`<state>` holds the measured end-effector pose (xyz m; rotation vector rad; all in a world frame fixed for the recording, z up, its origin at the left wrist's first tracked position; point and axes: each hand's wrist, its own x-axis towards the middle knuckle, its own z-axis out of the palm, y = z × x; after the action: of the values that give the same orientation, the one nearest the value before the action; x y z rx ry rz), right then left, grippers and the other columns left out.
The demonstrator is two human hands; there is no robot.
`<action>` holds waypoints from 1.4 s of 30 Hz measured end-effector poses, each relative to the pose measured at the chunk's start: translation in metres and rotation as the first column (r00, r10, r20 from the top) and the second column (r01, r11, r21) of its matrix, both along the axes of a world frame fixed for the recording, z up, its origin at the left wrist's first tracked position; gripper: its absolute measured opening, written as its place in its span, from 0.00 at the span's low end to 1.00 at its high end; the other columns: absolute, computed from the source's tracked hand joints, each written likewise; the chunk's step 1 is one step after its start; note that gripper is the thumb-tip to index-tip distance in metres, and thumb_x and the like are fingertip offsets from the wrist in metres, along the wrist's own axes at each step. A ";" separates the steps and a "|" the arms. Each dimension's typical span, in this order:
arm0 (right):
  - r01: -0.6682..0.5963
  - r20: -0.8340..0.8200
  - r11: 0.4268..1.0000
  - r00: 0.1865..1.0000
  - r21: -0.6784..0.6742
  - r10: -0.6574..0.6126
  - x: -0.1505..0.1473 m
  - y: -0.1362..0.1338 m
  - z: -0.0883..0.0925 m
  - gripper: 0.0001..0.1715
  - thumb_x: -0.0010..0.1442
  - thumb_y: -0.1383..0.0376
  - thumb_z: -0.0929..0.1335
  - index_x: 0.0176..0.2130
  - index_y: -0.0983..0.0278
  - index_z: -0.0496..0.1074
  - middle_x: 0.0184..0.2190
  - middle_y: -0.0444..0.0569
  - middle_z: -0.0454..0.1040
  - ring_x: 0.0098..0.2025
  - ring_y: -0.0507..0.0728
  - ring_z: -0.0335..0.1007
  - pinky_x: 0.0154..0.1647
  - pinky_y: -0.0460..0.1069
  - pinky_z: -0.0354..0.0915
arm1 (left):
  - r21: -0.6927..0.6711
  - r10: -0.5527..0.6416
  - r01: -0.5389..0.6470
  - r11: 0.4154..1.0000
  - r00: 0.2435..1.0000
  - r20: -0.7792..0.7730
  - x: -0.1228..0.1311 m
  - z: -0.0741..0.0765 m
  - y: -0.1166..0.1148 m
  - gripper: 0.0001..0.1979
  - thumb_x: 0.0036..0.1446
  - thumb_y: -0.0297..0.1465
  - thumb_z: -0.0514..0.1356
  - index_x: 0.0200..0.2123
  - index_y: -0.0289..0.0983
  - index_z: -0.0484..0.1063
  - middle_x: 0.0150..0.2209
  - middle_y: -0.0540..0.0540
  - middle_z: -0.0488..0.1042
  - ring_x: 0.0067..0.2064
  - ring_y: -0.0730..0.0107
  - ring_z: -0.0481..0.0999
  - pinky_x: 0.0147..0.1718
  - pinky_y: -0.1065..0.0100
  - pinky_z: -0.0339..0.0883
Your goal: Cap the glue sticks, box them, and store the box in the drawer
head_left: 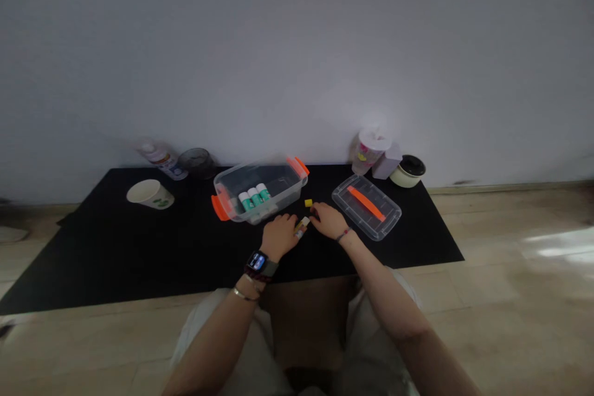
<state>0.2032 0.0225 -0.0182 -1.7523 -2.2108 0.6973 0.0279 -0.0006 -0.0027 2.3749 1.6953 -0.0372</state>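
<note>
White-tipped stick (302, 226), left hand (278, 236), green labels (251, 203) unreadable

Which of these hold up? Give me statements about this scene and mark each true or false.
1. Three glue sticks lie in the clear plastic box. True.
2. The clear lid is closed on the box. False: it lies apart on the black mat, right of the box.
3. The paper cup stands upright. False: it lies on its side.
4. The left hand has a smartwatch at its wrist. True.
5. The yellow cube is inside the box. False: it lies on the mat, outside the box.
</note>
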 end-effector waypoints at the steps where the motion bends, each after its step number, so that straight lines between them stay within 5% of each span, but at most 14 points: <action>1: 0.004 0.002 0.999 1.000 0.049 -0.005 -0.001 0.005 -0.005 0.18 0.64 0.65 0.67 0.53 0.64 0.71 0.49 0.54 0.73 0.48 0.58 0.70 0.49 0.50 0.65 | -0.016 -0.004 0.003 1.000 1.000 -0.026 0.002 -0.002 0.000 0.19 0.65 0.43 0.55 0.47 0.35 0.74 0.45 0.38 0.76 0.49 0.52 0.74 0.39 0.62 0.66; 5: -0.050 0.035 0.978 0.998 0.203 0.044 -0.001 0.022 -0.028 0.30 0.64 0.69 0.65 0.64 0.65 0.63 0.60 0.58 0.66 0.61 0.61 0.59 0.59 0.55 0.62 | -0.049 -0.007 0.004 0.999 0.998 -0.066 0.013 -0.008 0.002 0.19 0.62 0.42 0.59 0.48 0.33 0.74 0.47 0.35 0.75 0.52 0.49 0.73 0.42 0.59 0.67; 8: -0.134 0.067 0.965 0.990 0.224 0.122 0.003 0.029 -0.043 0.27 0.66 0.71 0.62 0.63 0.63 0.65 0.63 0.56 0.65 0.66 0.61 0.54 0.62 0.57 0.59 | -0.058 -0.005 0.001 0.998 0.999 -0.053 0.019 -0.010 0.006 0.17 0.61 0.38 0.60 0.47 0.33 0.73 0.48 0.34 0.75 0.53 0.49 0.72 0.44 0.58 0.66; 17: -0.068 0.067 0.984 0.996 0.167 0.058 0.018 0.042 -0.046 0.15 0.64 0.67 0.68 0.50 0.67 0.74 0.46 0.57 0.76 0.51 0.60 0.68 0.55 0.55 0.64 | -0.183 0.076 -0.077 0.980 0.997 -0.011 0.008 0.005 0.007 0.17 0.65 0.39 0.54 0.51 0.35 0.67 0.44 0.35 0.78 0.48 0.50 0.78 0.40 0.59 0.67; 20: 0.108 -0.162 0.988 0.983 0.109 -0.090 0.017 0.044 -0.042 0.15 0.64 0.67 0.68 0.50 0.67 0.74 0.46 0.57 0.75 0.50 0.59 0.69 0.55 0.55 0.64 | -0.225 0.139 -0.117 0.967 0.987 0.087 0.005 0.007 0.009 0.16 0.66 0.41 0.52 0.51 0.38 0.65 0.44 0.37 0.78 0.45 0.51 0.79 0.39 0.60 0.68; 22: 0.218 -0.455 0.973 0.860 -0.079 -0.230 0.015 0.044 -0.038 0.12 0.65 0.63 0.66 0.46 0.66 0.75 0.41 0.54 0.76 0.43 0.56 0.72 0.49 0.53 0.68 | -0.237 0.167 -0.115 0.965 0.962 0.216 0.005 0.006 0.011 0.14 0.66 0.41 0.52 0.50 0.39 0.65 0.45 0.40 0.79 0.45 0.53 0.80 0.40 0.61 0.68; 24: 0.193 -0.707 0.928 0.604 -0.318 -0.368 0.013 0.043 -0.033 0.14 0.64 0.57 0.68 0.41 0.65 0.75 0.35 0.50 0.77 0.36 0.54 0.72 0.40 0.50 0.70 | -0.240 0.177 -0.092 0.966 0.914 0.365 0.005 0.004 0.013 0.13 0.65 0.40 0.53 0.49 0.40 0.65 0.45 0.41 0.79 0.45 0.56 0.80 0.40 0.62 0.68; 27: 0.046 -0.836 0.871 0.260 -0.490 -0.484 0.009 0.035 -0.023 0.20 0.56 0.51 0.73 0.37 0.65 0.76 0.33 0.49 0.77 0.33 0.52 0.72 0.35 0.47 0.69 | -0.222 0.169 -0.053 0.974 0.820 0.547 0.005 -0.001 0.014 0.12 0.64 0.41 0.55 0.46 0.40 0.66 0.43 0.43 0.79 0.44 0.58 0.80 0.42 0.63 0.68; 29: 0.008 -0.847 0.863 0.184 -0.506 -0.499 0.007 0.029 -0.016 0.22 0.50 0.51 0.76 0.36 0.65 0.77 0.33 0.48 0.78 0.32 0.51 0.72 0.33 0.46 0.68 | -0.203 0.162 -0.038 0.978 0.753 0.638 0.005 -0.005 0.015 0.12 0.64 0.41 0.55 0.45 0.40 0.66 0.42 0.43 0.79 0.43 0.60 0.80 0.42 0.63 0.69; 33: 0.051 -0.874 0.901 0.226 -0.431 -0.430 0.007 0.019 -0.001 0.25 0.45 0.50 0.78 0.37 0.64 0.77 0.32 0.47 0.78 0.32 0.51 0.71 0.31 0.45 0.67 | -0.238 0.189 0.009 0.971 0.578 0.794 0.006 -0.011 0.016 0.14 0.63 0.43 0.56 0.44 0.39 0.67 0.40 0.44 0.77 0.39 0.63 0.79 0.41 0.62 0.72; 37: 0.067 -0.888 0.968 0.387 -0.242 -0.249 0.011 0.014 0.013 0.24 0.51 0.51 0.75 0.43 0.61 0.77 0.36 0.47 0.78 0.34 0.52 0.72 0.36 0.48 0.68 | -0.339 0.278 0.109 0.934 0.373 0.885 0.007 -0.009 0.016 0.21 0.60 0.48 0.58 0.44 0.37 0.67 0.37 0.45 0.76 0.36 0.66 0.79 0.38 0.63 0.74; 42: 0.020 -0.824 0.995 0.558 -0.100 -0.094 0.012 0.005 0.023 0.21 0.55 0.51 0.73 0.42 0.63 0.75 0.35 0.47 0.77 0.35 0.53 0.71 0.40 0.50 0.67 | -0.472 0.395 0.203 0.858 0.327 0.859 0.003 0.008 0.013 0.26 0.57 0.53 0.59 0.41 0.34 0.70 0.33 0.45 0.76 0.31 0.70 0.77 0.32 0.68 0.71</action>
<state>0.2153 0.0277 0.0051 -1.1053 -1.4451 1.2825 0.0309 0.0120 0.0049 1.2992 0.9812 0.7189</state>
